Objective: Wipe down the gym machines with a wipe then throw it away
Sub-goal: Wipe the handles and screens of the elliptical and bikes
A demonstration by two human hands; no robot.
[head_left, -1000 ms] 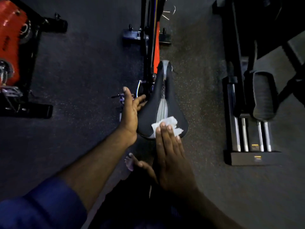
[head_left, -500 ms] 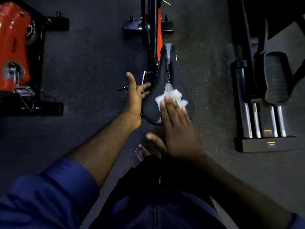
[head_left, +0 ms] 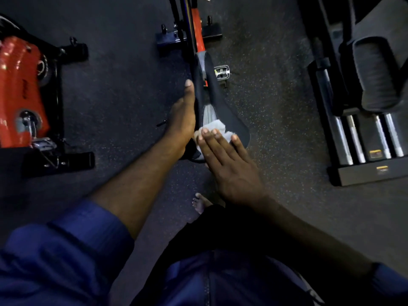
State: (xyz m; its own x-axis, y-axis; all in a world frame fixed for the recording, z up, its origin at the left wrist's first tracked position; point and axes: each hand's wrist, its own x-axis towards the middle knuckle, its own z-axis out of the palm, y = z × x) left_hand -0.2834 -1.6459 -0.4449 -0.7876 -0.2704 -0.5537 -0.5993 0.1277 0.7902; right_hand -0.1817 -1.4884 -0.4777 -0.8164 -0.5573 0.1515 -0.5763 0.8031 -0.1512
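Observation:
A black bike saddle (head_left: pixel 223 107) with a grey centre strip stands in the middle of the head view, on an exercise bike with an orange frame (head_left: pixel 196 29). A white wipe (head_left: pixel 217 127) lies on the saddle's wide rear part. My right hand (head_left: pixel 227 160) presses the wipe flat with straight fingers. My left hand (head_left: pixel 182 120) lies along the saddle's left side, fingers straight, thumb side against it.
A second orange exercise bike (head_left: pixel 22 91) stands at the left. At the right is a black machine with a padded seat (head_left: pixel 375 74) and chrome rails (head_left: pixel 362 138). A pedal (head_left: pixel 221 71) sticks out right of the saddle. My bare foot (head_left: pixel 199 203) is on the speckled floor.
My right hand has slid the wipe back toward the saddle's rear. My left hand has closed in flat against the saddle's left side. The view has shifted.

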